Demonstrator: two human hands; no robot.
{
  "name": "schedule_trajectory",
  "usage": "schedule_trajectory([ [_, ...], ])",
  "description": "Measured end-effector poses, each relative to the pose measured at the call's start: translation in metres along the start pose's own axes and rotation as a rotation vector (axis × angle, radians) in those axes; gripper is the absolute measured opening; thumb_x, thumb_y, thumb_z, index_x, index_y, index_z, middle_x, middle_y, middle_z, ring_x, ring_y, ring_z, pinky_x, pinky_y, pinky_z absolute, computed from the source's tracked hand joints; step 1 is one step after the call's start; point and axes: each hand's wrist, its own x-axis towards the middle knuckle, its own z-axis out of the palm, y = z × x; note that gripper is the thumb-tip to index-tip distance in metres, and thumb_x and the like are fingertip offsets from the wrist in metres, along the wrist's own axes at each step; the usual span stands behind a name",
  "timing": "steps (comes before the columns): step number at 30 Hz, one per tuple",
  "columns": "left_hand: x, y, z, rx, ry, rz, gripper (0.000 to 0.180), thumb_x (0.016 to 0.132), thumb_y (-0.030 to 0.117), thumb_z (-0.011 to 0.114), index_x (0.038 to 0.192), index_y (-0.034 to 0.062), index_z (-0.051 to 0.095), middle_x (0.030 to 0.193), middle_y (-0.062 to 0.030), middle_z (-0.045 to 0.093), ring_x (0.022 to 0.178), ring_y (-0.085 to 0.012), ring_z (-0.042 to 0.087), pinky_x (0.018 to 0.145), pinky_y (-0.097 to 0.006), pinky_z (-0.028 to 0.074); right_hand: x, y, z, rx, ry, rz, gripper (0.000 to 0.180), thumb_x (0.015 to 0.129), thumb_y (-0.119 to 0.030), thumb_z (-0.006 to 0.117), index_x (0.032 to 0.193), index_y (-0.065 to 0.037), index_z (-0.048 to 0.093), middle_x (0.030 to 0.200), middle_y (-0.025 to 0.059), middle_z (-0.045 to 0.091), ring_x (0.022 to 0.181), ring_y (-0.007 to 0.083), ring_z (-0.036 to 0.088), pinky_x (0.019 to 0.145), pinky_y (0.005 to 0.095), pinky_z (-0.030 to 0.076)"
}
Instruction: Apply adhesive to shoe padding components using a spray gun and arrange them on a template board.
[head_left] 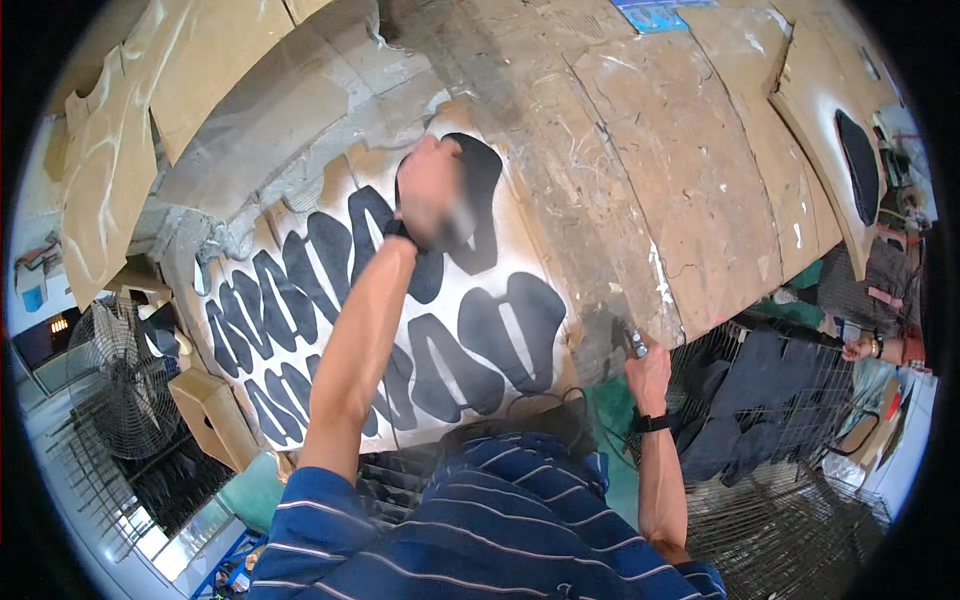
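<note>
Rows of black insole-shaped pieces lie on a cardboard sheet coated with white overspray. My left hand is over the far right end of the rows, at a large black piece. Motion smears its fingers, and a dark blur beside them cannot be made out. My right hand is at the table's near edge, right of the sheet. It is closed round a spray gun whose metal tip points away from me; the rest of the gun is hidden by the hand.
Worn cardboard covers the table. A leaning cardboard panel carries another black piece. Wire racks with dark pieces stand at right, where another person's hand shows. A fan and cardboard box are at left.
</note>
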Motion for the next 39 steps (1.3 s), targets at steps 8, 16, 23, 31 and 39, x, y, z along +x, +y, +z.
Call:
schedule_trajectory([
  [8, -0.157, 0.043, 0.022, 0.095, -0.140, -0.019, 0.052, 0.071, -0.002, 0.068, 0.122, 0.0015, 0.062, 0.121, -0.0144, 0.058, 0.116, -0.0346, 0.058, 0.098, -0.045, 0.047, -0.002, -0.003, -0.003, 0.004, 0.015, -0.044, 0.045, 0.077, -0.006, 0.066, 0.121, -0.007, 0.073, 0.096, 0.0307, 0.070, 0.094, 0.0465, 0.069, 0.083, 0.0509, 0.056],
  [16, -0.182, 0.062, 0.029, 0.245, -0.116, 0.009, 0.052, 0.079, 0.010, 0.068, 0.129, -0.0014, 0.058, 0.131, -0.0153, 0.055, 0.129, -0.0316, 0.050, 0.113, -0.051, 0.037, -0.004, 0.000, 0.000, -0.035, -0.004, -0.052, 0.042, 0.079, -0.009, 0.068, 0.121, -0.004, 0.072, 0.097, 0.0301, 0.071, 0.094, 0.0471, 0.069, 0.084, 0.0513, 0.055],
  [23, -0.182, 0.081, 0.017, 0.190, -0.112, 0.014, 0.047, 0.081, 0.016, 0.071, 0.125, 0.0020, 0.061, 0.126, -0.0125, 0.057, 0.126, -0.0286, 0.052, 0.111, -0.053, 0.037, -0.006, 0.013, 0.007, -0.048, 0.055, -0.078, 0.041, 0.079, -0.008, 0.068, 0.120, -0.005, 0.072, 0.095, 0.0302, 0.070, 0.092, 0.0474, 0.069, 0.080, 0.0526, 0.055],
  [31, -0.195, 0.074, 0.038, 0.242, -0.279, -0.074, 0.062, 0.083, 0.027, 0.076, 0.136, 0.0020, 0.054, 0.129, -0.0095, 0.053, 0.129, -0.0276, 0.049, 0.108, -0.055, 0.039, -0.017, 0.014, 0.000, 0.017, 0.036, -0.153, 0.039, 0.081, -0.007, 0.066, 0.119, -0.003, 0.071, 0.097, 0.0313, 0.070, 0.094, 0.0483, 0.068, 0.081, 0.0524, 0.054],
  [39, -0.191, 0.080, 0.024, 0.173, -0.368, -0.123, 0.061, 0.084, 0.026, 0.076, 0.136, 0.0022, 0.055, 0.132, -0.0090, 0.053, 0.132, -0.0269, 0.047, 0.101, -0.053, 0.044, -0.091, -0.046, -0.091, 0.195, -0.030, -0.230, 0.045, 0.085, -0.001, 0.067, 0.130, 0.001, 0.064, 0.091, 0.0296, 0.067, 0.084, 0.0419, 0.069, 0.076, 0.0430, 0.052],
])
